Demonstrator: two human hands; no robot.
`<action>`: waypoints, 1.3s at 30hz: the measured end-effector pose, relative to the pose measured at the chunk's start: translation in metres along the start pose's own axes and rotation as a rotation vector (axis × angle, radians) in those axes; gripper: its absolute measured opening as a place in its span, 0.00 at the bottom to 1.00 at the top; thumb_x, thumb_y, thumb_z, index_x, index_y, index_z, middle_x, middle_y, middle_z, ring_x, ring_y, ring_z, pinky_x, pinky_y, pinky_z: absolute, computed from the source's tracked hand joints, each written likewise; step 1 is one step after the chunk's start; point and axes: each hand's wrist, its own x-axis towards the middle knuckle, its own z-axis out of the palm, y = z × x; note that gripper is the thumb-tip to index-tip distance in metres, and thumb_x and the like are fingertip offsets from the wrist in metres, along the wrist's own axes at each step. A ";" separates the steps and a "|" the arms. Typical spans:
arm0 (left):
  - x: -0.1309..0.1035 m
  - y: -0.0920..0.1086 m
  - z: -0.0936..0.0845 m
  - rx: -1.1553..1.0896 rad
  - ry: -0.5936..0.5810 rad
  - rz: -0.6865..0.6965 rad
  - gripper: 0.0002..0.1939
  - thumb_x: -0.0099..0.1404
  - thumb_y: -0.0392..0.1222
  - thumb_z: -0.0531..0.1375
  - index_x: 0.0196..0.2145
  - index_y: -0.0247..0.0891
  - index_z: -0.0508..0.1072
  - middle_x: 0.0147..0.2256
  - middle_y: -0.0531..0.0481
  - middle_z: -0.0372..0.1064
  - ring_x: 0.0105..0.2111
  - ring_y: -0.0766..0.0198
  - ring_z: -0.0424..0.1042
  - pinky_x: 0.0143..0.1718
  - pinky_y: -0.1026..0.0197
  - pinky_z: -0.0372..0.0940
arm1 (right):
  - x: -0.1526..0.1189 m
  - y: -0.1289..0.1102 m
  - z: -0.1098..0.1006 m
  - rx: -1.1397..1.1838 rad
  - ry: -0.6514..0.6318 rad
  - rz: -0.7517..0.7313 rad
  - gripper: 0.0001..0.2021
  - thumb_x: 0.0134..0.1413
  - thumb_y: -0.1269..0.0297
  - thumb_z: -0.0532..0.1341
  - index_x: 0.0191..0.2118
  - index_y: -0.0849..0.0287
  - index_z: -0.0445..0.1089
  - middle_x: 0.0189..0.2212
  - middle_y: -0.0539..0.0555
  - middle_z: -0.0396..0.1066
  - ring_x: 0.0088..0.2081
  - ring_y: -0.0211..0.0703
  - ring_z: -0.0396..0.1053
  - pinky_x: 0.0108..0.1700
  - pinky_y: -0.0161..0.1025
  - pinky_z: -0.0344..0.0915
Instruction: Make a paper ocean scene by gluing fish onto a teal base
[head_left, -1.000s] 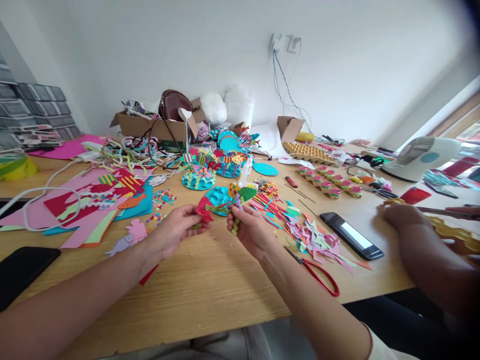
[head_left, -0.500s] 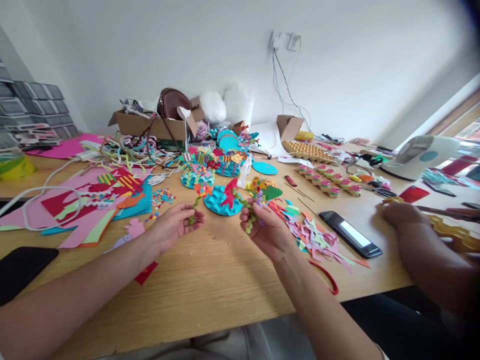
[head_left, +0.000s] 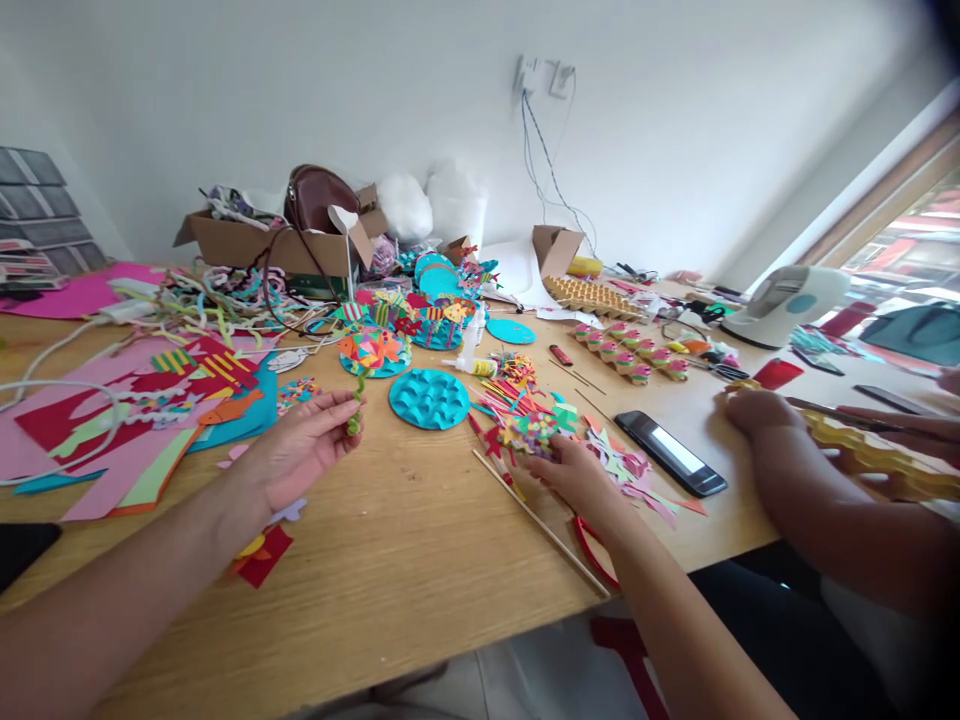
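Two hands of mine are at work on either side of the blue disc (head_left: 429,399), a round piece covered in scalloped bumps, lying flat on the table (head_left: 420,560). Left of it, my left hand (head_left: 311,455) pinches a twisted, fuzzy green stem (head_left: 360,388) between thumb and fingers, holding it upright. At its top sits an orange fish (head_left: 373,347), patched with red, yellow and green, up and left of the disc in my view and overlapping a trimmed disc (head_left: 377,374) behind.

Right of the disc, my right hand (head_left: 581,480) reaches to a colourful bunch (head_left: 536,430) of green, yellow, purple and red; I cannot tell whether my fingers are gripping it or only touching it.

Paper strips (head_left: 504,395) crowd just beside the disc's right edge, with a bottle (head_left: 484,367) behind them. Nearer me than the disc, to its right, a thin stick (head_left: 540,522) runs slantwise, and my right forearm partly covers the red-handled scissors (head_left: 589,545). Farther right lie a phone (head_left: 671,455) and a co-worker's arm (head_left: 787,480). Well left of the disc are coloured sheets (head_left: 105,490); confetti (head_left: 298,393) lies between.
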 end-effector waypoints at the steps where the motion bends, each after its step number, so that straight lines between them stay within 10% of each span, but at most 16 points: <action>1: 0.000 -0.001 0.000 -0.003 0.000 -0.008 0.08 0.58 0.23 0.58 0.28 0.34 0.71 0.23 0.52 0.69 0.21 0.70 0.69 0.23 0.68 0.66 | 0.000 0.003 -0.001 -0.122 0.030 -0.029 0.06 0.41 0.62 0.62 0.23 0.56 0.64 0.18 0.49 0.68 0.23 0.41 0.65 0.26 0.38 0.58; 8: -0.003 -0.007 0.003 0.045 -0.035 -0.029 0.08 0.56 0.24 0.59 0.29 0.34 0.70 0.24 0.51 0.69 0.21 0.70 0.69 0.23 0.68 0.66 | -0.015 -0.006 -0.005 -0.508 0.176 -0.229 0.09 0.45 0.65 0.61 0.36 0.56 0.72 0.36 0.59 0.74 0.39 0.53 0.70 0.37 0.43 0.61; 14: -0.010 -0.012 0.009 0.116 -0.110 0.055 0.09 0.52 0.28 0.63 0.30 0.36 0.69 0.24 0.54 0.68 0.23 0.70 0.69 0.25 0.69 0.64 | -0.046 -0.060 0.000 -0.107 0.125 -0.502 0.07 0.52 0.63 0.57 0.29 0.54 0.72 0.29 0.53 0.72 0.33 0.45 0.68 0.35 0.41 0.60; 19: -0.017 -0.019 0.018 0.185 -0.190 0.159 0.10 0.49 0.35 0.66 0.27 0.37 0.68 0.24 0.57 0.67 0.25 0.71 0.68 0.28 0.69 0.62 | -0.043 -0.097 0.042 0.473 -0.287 -0.302 0.07 0.46 0.62 0.62 0.33 0.55 0.70 0.23 0.48 0.68 0.26 0.38 0.66 0.27 0.36 0.59; 24: -0.019 -0.025 0.024 0.259 -0.234 0.224 0.09 0.49 0.38 0.66 0.24 0.37 0.68 0.21 0.58 0.64 0.24 0.72 0.63 0.26 0.69 0.58 | -0.026 -0.114 0.078 0.738 -0.436 -0.256 0.10 0.40 0.59 0.66 0.29 0.57 0.68 0.21 0.45 0.64 0.22 0.33 0.61 0.23 0.32 0.57; 39: -0.020 -0.033 0.004 0.367 -0.172 0.245 0.07 0.53 0.41 0.63 0.30 0.37 0.71 0.23 0.55 0.67 0.24 0.68 0.65 0.26 0.65 0.60 | -0.008 -0.115 0.087 0.656 -0.261 -0.387 0.06 0.44 0.62 0.63 0.25 0.56 0.66 0.20 0.47 0.64 0.24 0.37 0.63 0.26 0.35 0.57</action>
